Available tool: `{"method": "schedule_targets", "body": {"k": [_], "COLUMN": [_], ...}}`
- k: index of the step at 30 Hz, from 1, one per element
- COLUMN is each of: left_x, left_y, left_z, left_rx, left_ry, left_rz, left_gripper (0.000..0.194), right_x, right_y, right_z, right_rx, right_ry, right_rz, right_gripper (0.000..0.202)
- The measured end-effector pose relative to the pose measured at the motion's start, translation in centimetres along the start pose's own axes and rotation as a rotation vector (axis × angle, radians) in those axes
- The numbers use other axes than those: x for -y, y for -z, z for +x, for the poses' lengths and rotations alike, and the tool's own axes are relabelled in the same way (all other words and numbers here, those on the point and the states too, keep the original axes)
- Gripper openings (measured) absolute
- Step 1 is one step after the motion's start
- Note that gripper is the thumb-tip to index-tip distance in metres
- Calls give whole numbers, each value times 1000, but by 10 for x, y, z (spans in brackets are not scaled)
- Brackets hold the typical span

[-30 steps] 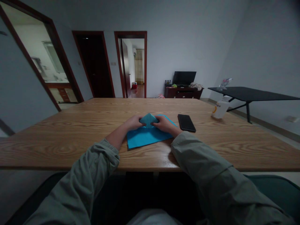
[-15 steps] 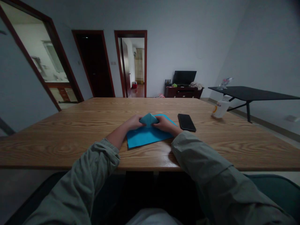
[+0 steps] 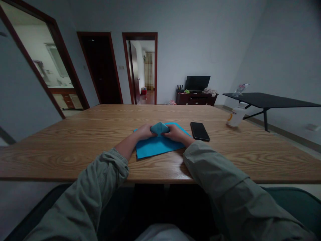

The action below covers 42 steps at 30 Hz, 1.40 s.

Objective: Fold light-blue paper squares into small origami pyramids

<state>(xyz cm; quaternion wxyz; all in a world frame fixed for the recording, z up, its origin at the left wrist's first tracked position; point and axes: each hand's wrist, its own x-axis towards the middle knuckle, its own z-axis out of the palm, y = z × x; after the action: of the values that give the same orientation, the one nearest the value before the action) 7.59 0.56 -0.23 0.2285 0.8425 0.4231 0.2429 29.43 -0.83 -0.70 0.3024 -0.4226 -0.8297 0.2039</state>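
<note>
Between my two hands is a folded piece of light-blue paper (image 3: pixel 159 128), its peak pointing up and away from me. My left hand (image 3: pixel 145 131) grips its left side, fingers closed on the fold. On the opposite side my right hand (image 3: pixel 174 131) pinches the paper, thumb toward the middle. Both hands are just above a bright blue sheet (image 3: pixel 157 147) that lies flat on the table, partly covered by the hands. The fingers behind the folded paper are hidden.
A black phone (image 3: pixel 199 131) lies on the wooden table (image 3: pixel 75 147), right of the blue sheet. Farther right stands a white bottle (image 3: pixel 236 115). Beyond it is a black table (image 3: pixel 271 99) with a clear bottle (image 3: pixel 241 89) on it. A screen (image 3: pixel 197 83) stands by the far wall.
The folded paper's peak has become lower and blunter between my hands. My left hand has shifted slightly to the right; the blue sheet and phone have stayed put.
</note>
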Motion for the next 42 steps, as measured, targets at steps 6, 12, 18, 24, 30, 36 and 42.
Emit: {"method": "schedule_targets", "body": {"k": [6, 12, 18, 24, 30, 36, 42], "left_x": [-14, -19, -23, -21, -11, 3, 13], "left_y": [3, 4, 3, 3, 5, 12, 22], "left_z": [-3, -2, -3, -2, 0, -2, -10], "left_rx": [-143, -199, -238, -226, -172, -69, -11], "left_ry": [-120, -126, -114, -97, -51, 37, 29], "left_rz": [-62, 19, -10, 6, 39, 5, -30], "left_gripper": [41, 30, 30, 28, 34, 41, 40], "right_x": [1, 9, 21, 19, 15, 8, 3], "right_y": [0, -1, -2, -1, 4, 5, 6], "right_z": [-1, -2, -2, -1, -2, -2, -4], "right_rx": [7, -114, -236, -283, -244, -195, -179], "right_ry": [12, 78, 133, 98, 66, 11, -32], "right_rz": [-18, 33, 121, 44, -50, -97, -116], "right_gripper": [20, 32, 39, 30, 19, 17, 22]}}
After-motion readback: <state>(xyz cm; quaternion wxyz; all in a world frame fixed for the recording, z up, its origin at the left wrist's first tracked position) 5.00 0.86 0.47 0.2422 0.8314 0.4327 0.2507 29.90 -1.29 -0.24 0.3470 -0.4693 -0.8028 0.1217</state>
